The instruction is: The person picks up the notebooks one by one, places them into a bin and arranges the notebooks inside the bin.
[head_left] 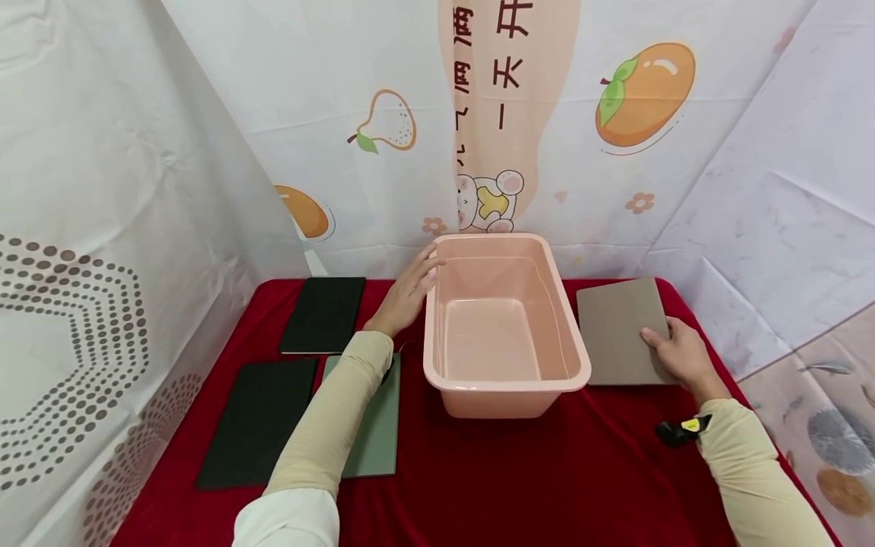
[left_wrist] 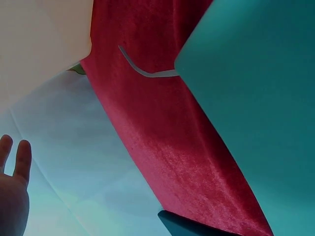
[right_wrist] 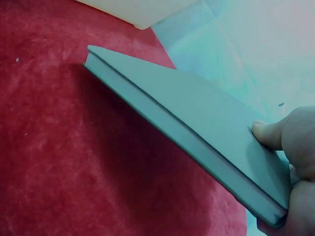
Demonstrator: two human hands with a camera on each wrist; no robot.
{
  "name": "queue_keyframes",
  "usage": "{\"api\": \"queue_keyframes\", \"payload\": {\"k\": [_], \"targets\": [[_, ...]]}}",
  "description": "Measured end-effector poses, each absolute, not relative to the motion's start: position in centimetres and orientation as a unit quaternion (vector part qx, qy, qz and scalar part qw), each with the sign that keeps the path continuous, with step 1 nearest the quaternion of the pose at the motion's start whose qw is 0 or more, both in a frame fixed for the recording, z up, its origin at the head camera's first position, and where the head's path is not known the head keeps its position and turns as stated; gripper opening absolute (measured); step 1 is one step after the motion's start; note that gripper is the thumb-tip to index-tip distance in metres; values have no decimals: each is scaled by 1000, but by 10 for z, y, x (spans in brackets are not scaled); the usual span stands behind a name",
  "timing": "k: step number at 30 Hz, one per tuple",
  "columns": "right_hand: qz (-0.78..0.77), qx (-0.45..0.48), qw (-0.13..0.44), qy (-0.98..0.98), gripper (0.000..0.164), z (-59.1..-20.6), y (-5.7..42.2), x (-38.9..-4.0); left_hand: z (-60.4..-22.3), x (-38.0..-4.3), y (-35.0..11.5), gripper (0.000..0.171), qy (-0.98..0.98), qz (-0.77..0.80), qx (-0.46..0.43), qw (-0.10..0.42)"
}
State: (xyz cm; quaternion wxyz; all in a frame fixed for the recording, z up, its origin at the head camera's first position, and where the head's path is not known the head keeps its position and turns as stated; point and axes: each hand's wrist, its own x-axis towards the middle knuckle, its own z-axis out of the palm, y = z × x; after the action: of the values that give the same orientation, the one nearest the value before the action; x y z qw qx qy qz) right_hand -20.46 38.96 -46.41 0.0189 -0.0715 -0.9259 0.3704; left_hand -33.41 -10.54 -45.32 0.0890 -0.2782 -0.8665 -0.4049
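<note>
My right hand (head_left: 682, 354) grips a taupe hardcover notebook (head_left: 618, 330) by its right edge, thumb on the cover. In the right wrist view the notebook (right_wrist: 182, 105) is tilted, its near end raised and a shadow cast on the cloth below. A pink plastic basin (head_left: 487, 334) stands in the middle with only its bare floor and walls showing inside. My left hand (head_left: 405, 298) is at the basin's left rim, fingers extended over the edge. Two fingers (left_wrist: 22, 160) of it show straight in the left wrist view.
Left of the basin lie a black notebook (head_left: 324, 313), a larger dark notebook (head_left: 256, 425) and a green notebook (head_left: 374, 425), partly under my left forearm. A ribbon (left_wrist: 147, 74) sticks out from the green one. Red cloth (head_left: 509, 486) covers the table; printed curtains (head_left: 307, 68) hang behind.
</note>
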Motion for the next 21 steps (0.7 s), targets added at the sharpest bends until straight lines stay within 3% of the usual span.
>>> {"api": "queue_keyframes", "payload": {"k": [8,21], "targets": [[396,-64,37,-915,62,-454,390,-208,-453,-334,-104,51,-868,-406,-274,88],[447,-77,14,-891,67,-442,391,-207,-453,-333,-103,50,-862,-414,-276,93]]}}
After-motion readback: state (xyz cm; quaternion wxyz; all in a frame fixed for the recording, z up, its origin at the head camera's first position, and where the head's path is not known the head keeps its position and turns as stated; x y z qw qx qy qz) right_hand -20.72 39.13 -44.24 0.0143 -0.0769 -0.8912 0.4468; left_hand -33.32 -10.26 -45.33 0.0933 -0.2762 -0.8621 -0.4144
